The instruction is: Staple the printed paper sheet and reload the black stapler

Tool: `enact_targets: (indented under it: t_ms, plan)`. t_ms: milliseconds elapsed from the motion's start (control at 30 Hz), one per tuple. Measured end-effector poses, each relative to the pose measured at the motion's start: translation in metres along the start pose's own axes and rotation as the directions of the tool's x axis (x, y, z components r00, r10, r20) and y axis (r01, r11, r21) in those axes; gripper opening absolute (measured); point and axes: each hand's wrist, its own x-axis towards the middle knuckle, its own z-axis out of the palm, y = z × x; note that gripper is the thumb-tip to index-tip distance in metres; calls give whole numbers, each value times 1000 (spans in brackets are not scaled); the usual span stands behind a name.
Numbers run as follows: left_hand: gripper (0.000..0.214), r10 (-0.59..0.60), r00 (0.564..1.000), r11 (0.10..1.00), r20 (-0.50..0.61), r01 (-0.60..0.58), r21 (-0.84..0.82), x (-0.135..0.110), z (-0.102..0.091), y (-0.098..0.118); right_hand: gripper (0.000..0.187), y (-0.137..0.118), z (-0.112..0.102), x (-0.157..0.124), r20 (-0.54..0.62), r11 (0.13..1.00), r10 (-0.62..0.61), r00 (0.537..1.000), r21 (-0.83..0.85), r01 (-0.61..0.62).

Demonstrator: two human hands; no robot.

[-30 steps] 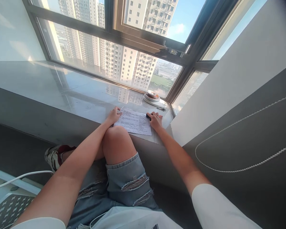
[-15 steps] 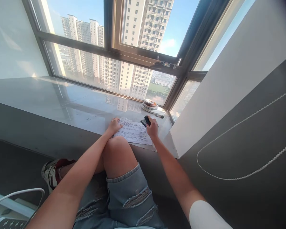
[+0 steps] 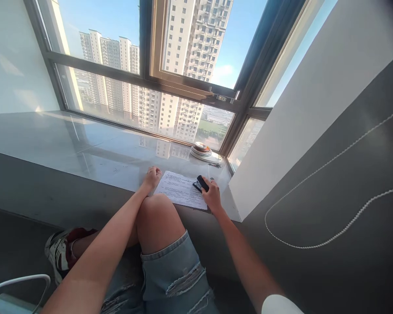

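Printed paper sheets lie on the sill beside my raised knee. My right hand is closed around a black stapler, whose jaws point left over the right part of the paper. At the left edge of the paper, my left hand has its fingers curled in. Whether anything small is inside those fingers is hidden.
A stack of plates or discs stands by the window corner, with a small dark object in front. Tiny dark bits lie on the sill. A beaded cord hangs at right.
My left hand has come off the paper's edge and its fingers have curled. The stapler has turned in my right hand and sits farther over the paper. The view has tilted slightly up.
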Motion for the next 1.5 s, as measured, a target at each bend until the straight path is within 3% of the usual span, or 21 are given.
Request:
enact_targets:
  t_ms: [133, 300, 433, 500, 633, 800, 900, 1000, 1100, 1233, 1333, 1433, 1500]
  plan:
    - [10, 43, 999, 998, 30, -45, 45, 3, -1, 0, 58, 2, -5, 1, -22, 999, 20, 1000, -28, -21]
    - [10, 62, 984, 983, 169, -89, 163, 4, -5, 0, 55, -24, 6, 10, -65, 999, 37, 997, 16, -36]
    - [7, 22, 968, 968, 250, -82, 235, 9, -7, 7, 54, -43, 23, 15, 55, 998, 15, 998, 66, -18]
    - [15, -41, 964, 953, 263, -42, 301, 13, -5, 15, 55, -44, 27, 15, 80, 998, 19, 997, 61, -24]
    - [32, -168, 962, 904, 217, 63, 423, 8, 14, 40, 57, -26, 19, 7, 85, 997, 62, 995, 41, -65]
    - [42, -128, 983, 890, 128, 58, 452, -24, 39, 58, 52, 15, -12, -6, 36, 991, 83, 996, 106, -87]
    - [42, -105, 986, 889, 126, 36, 457, -36, 40, 59, 50, 38, -27, 0, -53, 986, 109, 993, 129, -102]
    - [31, -74, 984, 907, 164, -2, 421, -41, 35, 57, 47, 54, -29, 20, -117, 996, 85, 989, -7, -86]
    - [16, -40, 985, 919, 169, -30, 394, -44, 31, 53, 46, 59, -19, 44, 66, 983, 67, 996, -174, -55]
    - [10, -35, 990, 937, 135, -14, 348, -44, 31, 49, 47, 55, -5, 61, 347, 957, 94, 933, -290, 11]
    - [10, -60, 995, 973, 77, 41, 229, -43, 28, 49, 48, 48, 2, 64, 441, 951, 46, 896, -293, 95]
    - [15, -50, 989, 997, -141, 59, 55, -46, 18, 54, 50, 31, 15, 70, 500, 942, 4, 866, -292, 165]
    - [18, -37, 930, 999, -365, 26, -37, -49, 8, 58, 51, 13, 31, 78, 524, 938, -11, 852, -290, 190]
